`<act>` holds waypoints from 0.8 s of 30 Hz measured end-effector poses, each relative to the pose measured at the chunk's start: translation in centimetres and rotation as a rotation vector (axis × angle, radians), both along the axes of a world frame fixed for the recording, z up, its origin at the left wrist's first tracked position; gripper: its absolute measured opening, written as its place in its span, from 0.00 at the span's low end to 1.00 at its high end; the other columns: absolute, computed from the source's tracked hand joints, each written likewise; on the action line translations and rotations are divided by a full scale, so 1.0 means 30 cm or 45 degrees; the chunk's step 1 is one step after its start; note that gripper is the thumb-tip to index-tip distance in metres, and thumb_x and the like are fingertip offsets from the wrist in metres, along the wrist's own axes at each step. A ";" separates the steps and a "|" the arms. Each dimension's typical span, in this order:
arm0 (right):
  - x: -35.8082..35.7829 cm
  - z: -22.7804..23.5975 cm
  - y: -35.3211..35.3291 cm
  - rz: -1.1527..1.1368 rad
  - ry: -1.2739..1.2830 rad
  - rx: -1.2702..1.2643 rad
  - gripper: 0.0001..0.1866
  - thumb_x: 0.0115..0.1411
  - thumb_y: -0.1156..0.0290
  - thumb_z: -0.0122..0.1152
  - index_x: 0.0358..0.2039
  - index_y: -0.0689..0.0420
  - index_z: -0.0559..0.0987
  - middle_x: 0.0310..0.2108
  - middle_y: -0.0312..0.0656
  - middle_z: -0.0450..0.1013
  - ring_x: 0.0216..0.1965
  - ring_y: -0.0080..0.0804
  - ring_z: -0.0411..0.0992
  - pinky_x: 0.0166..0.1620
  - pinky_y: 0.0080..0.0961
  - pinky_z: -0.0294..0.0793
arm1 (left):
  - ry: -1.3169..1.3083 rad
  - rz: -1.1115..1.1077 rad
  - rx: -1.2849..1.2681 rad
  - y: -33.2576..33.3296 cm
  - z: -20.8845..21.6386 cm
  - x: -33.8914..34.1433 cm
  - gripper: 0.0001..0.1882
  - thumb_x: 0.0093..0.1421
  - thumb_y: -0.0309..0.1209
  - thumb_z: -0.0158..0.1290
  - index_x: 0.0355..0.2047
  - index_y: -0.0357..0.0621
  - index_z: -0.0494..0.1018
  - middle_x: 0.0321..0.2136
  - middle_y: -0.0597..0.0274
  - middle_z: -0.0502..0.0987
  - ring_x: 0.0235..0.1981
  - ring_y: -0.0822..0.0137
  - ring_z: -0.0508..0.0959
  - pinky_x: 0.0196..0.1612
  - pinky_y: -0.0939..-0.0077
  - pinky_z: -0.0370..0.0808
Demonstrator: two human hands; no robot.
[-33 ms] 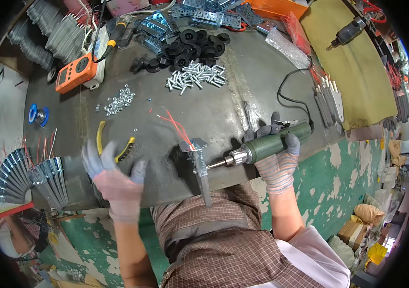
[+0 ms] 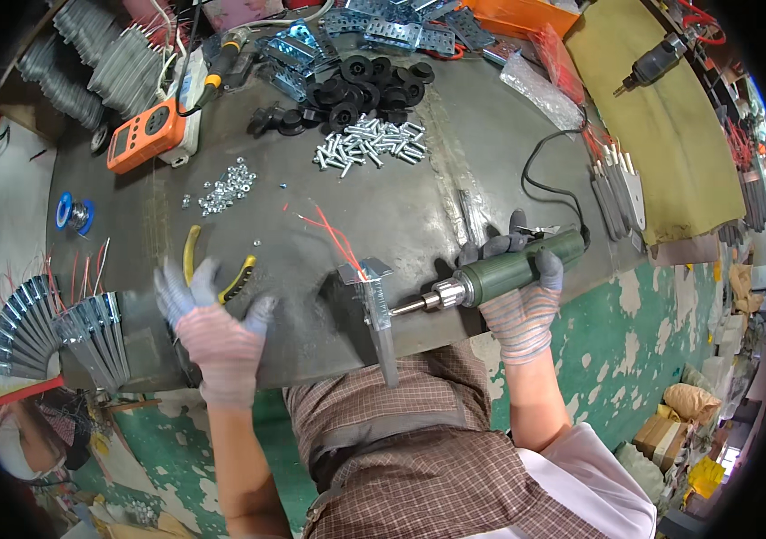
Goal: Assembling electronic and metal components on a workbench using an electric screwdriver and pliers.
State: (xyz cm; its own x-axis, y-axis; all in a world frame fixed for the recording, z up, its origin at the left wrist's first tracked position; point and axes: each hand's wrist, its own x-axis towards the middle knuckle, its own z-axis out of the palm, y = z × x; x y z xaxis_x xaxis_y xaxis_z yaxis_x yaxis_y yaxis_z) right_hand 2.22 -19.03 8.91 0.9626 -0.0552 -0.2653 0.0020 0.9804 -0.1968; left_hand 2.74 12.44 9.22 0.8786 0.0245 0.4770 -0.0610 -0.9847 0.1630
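My right hand (image 2: 519,310), in a striped glove, is wrapped round a green electric screwdriver (image 2: 519,268) that lies level over the bench. Its bit points left and meets the side of a metal bracket (image 2: 372,301). From that bracket a grey flat bar (image 2: 384,352) runs past the bench's front edge, and two red wires (image 2: 336,235) rise from its far end. My left hand (image 2: 214,337) is empty with its fingers spread, beside yellow-handled pliers (image 2: 237,277). Part of the pliers is hidden behind the fingers.
Small nuts (image 2: 226,189), bolts (image 2: 369,144) and black round plastic parts (image 2: 356,94) lie in heaps toward the back. Wired grey bars (image 2: 96,337) fan out at left, near a solder spool (image 2: 73,214). An orange meter (image 2: 145,135) stands back left; a cord (image 2: 549,184) trails from the screwdriver.
Only a very slight shift of the whole view shows. My left hand is a little less blurred and stays spread; the right hand keeps its hold on the screwdriver.
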 end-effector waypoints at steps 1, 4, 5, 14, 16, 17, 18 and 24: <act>0.001 0.009 0.002 0.002 0.020 0.016 0.29 0.48 0.69 0.66 0.52 0.54 0.69 0.32 0.35 0.74 0.41 0.33 0.73 0.62 0.50 0.58 | 0.085 0.052 0.055 0.014 -0.014 0.008 0.30 0.47 0.45 0.63 0.47 0.43 0.69 0.54 0.38 0.66 0.51 0.41 0.67 0.57 0.50 0.61; 0.004 0.008 0.003 0.001 0.049 0.037 0.29 0.47 0.70 0.65 0.52 0.52 0.69 0.31 0.35 0.75 0.40 0.34 0.73 0.63 0.50 0.58 | 0.164 0.096 0.025 0.028 -0.038 0.041 0.25 0.48 0.43 0.62 0.43 0.42 0.71 0.55 0.38 0.65 0.50 0.43 0.68 0.55 0.53 0.64; 0.005 0.010 0.000 0.004 0.062 0.043 0.29 0.47 0.70 0.65 0.52 0.52 0.69 0.31 0.35 0.75 0.40 0.34 0.73 0.63 0.50 0.58 | 0.160 0.103 0.026 0.029 -0.032 0.056 0.25 0.48 0.43 0.62 0.43 0.42 0.71 0.55 0.38 0.65 0.50 0.43 0.68 0.55 0.53 0.64; 0.004 0.006 -0.006 -0.027 0.081 -0.007 0.29 0.47 0.70 0.65 0.52 0.53 0.69 0.30 0.36 0.75 0.38 0.35 0.73 0.62 0.51 0.57 | -0.087 -0.257 -1.273 -0.088 0.121 -0.036 0.10 0.50 0.30 0.61 0.30 0.41 0.73 0.41 0.50 0.73 0.40 0.62 0.73 0.41 0.73 0.71; 0.009 0.011 0.003 -0.036 0.088 0.040 0.29 0.46 0.71 0.65 0.52 0.53 0.70 0.30 0.36 0.75 0.38 0.36 0.73 0.62 0.52 0.58 | -0.232 -0.497 -1.706 -0.194 0.169 -0.044 0.11 0.53 0.35 0.62 0.25 0.44 0.72 0.33 0.54 0.76 0.37 0.62 0.74 0.42 0.71 0.71; 0.009 0.018 0.005 -0.036 0.088 0.037 0.29 0.46 0.71 0.65 0.52 0.53 0.70 0.30 0.36 0.75 0.38 0.36 0.73 0.62 0.52 0.58 | -0.233 -0.497 -1.708 -0.221 0.163 -0.049 0.11 0.53 0.35 0.62 0.25 0.44 0.72 0.33 0.54 0.76 0.37 0.62 0.74 0.42 0.71 0.71; 0.009 0.024 0.007 -0.031 0.098 0.036 0.29 0.46 0.72 0.65 0.52 0.53 0.70 0.30 0.37 0.75 0.38 0.36 0.73 0.62 0.52 0.58 | -0.245 -0.587 -1.778 -0.239 0.151 -0.054 0.13 0.56 0.39 0.60 0.30 0.44 0.71 0.40 0.50 0.73 0.39 0.60 0.74 0.42 0.68 0.74; 0.006 0.018 0.013 -0.040 0.048 0.005 0.32 0.47 0.70 0.66 0.54 0.56 0.67 0.33 0.37 0.74 0.39 0.36 0.73 0.58 0.52 0.62 | -0.350 -0.705 -1.956 -0.313 0.126 -0.049 0.20 0.52 0.43 0.64 0.38 0.46 0.72 0.53 0.48 0.64 0.47 0.59 0.71 0.48 0.60 0.73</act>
State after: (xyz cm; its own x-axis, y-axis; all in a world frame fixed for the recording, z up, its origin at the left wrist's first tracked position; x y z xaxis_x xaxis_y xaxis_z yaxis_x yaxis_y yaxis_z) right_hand 2.42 -18.64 9.45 0.9496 -0.0846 -0.3018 0.0258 0.9807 -0.1938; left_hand 1.27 3.06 13.00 0.8397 0.3225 0.4369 -0.5163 0.2247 0.8264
